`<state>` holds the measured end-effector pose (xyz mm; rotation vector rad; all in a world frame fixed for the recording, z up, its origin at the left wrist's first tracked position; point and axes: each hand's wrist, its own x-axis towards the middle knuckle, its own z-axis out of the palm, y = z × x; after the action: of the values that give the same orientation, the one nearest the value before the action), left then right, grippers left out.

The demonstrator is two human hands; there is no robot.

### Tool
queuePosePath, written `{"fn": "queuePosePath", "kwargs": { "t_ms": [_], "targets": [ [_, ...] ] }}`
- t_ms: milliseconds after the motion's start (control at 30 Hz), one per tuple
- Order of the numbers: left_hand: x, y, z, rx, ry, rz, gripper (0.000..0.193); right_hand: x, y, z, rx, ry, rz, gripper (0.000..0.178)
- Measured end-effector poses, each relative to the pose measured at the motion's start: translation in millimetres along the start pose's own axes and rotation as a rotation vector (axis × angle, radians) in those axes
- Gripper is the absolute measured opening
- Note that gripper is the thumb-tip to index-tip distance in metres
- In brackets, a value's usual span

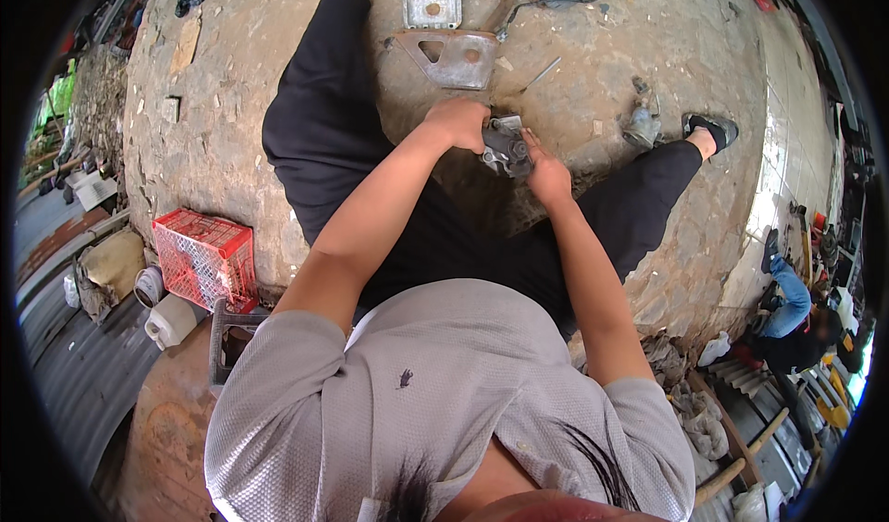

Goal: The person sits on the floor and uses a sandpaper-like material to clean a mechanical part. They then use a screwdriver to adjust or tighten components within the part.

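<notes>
Metal part (pixel 507 147) between both hands (pixel 460 122) (pixel 550 174)

Red crate (pixel 222 233) at left, white jug (pixel 172 326) just beside it; corrugated sheet (pixel 67 351) farther left.

Left bare hand (pixel 458 122) and right bare hand (pixel 548 174) holding irregular dark-grey metal part (pixel 506 148).
Left at its 10 o'clock, right at 4; from it, flat grey metal plate with cutouts (pixel 452 70) at 11 o'clock, thin grey rod (pixel 541 74) at 1, dull-grey metal assembly (pixel 641 128) at 3, red plastic lattice crate (pixel 206 229) at 8.
</notes>
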<state>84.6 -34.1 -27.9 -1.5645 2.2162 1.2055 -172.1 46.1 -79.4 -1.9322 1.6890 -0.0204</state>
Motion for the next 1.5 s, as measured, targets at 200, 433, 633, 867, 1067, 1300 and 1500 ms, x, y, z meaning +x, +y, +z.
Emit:
{"fn": "queuePosePath", "kwargs": {
  "t_ms": [200, 433, 633, 867, 1067, 1300, 1500],
  "targets": [
    [-1.8, -0.6, 0.0, 0.02, 0.031, -0.003, 0.047, 1.2, -4.7, -16.2, 0.008, 0.101, -0.096, 0.076],
    [-1.4, -0.3, -0.5, 0.034, 0.031, 0.02, 0.047, 6.8, 19.9, 2.8, 0.162, 0.269, -0.16, 0.073],
    [1.3, -0.7, -1.0, -0.009, 0.009, 0.032, 0.046, 4.3, 22.7, 9.5, 0.143, 0.109, -0.008, 0.071],
    [1.5, 0.0, -1.7, 0.005, 0.016, 0.018, 0.046, 9.4, 19.1, 7.4, 0.124, -0.082, 0.118, 0.079],
    [-0.3, -0.9, 2.5, -0.003, 0.006, 0.017, 0.047, 3.6, 3.6, 7.6, 0.153, -0.039, 0.046, 0.085],
    [-0.3, -0.4, -0.8, 0.005, 0.01, 0.005, 0.048, 4.2, 14.6, 4.7, 0.125, 0.018, -0.114, 0.083],
    [1.1, -2.4, 2.1, 0.006, 0.029, 0.02, 0.047, 6.4, 14.0, 8.9, 0.137, 0.154, -0.134, 0.078]
  ]
}}
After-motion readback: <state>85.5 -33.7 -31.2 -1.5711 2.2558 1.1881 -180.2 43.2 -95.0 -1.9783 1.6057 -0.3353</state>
